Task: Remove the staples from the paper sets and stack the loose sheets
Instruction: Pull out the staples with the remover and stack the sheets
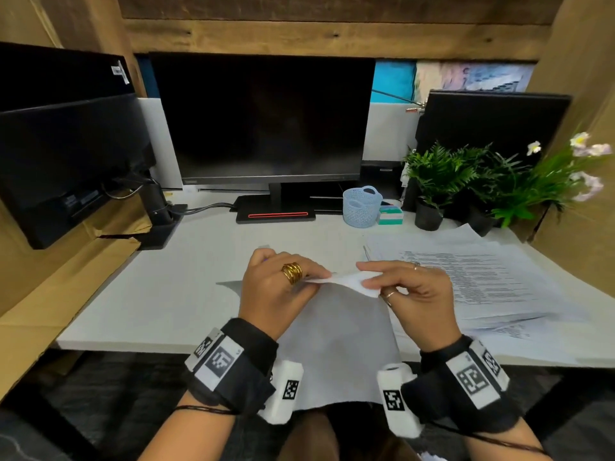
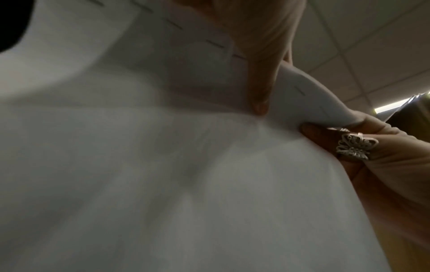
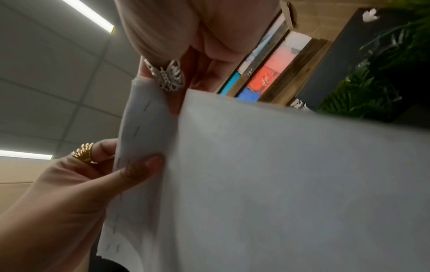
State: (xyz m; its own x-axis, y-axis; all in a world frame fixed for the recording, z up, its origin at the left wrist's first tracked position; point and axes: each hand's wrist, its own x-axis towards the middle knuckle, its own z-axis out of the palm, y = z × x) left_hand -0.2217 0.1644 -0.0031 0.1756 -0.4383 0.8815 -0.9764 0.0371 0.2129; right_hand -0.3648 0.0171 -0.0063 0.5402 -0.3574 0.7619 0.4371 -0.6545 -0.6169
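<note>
Both hands, left hand (image 1: 279,287) and right hand (image 1: 409,294), pinch the paper set (image 1: 339,327) along its stapled edge; next, probably prying a staple (image 3: 147,107) loose.

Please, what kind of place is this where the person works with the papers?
Most likely an office desk in a cubicle. A dark monitor stands on the white desk, printed sheets lie at the right, and wooden partition walls close it in.

I see a dark monitor (image 1: 266,121) at the back of the bench (image 1: 159,294), a pale blue basket (image 1: 362,206) beside its stand, and potted plants (image 1: 466,181) right.
</note>
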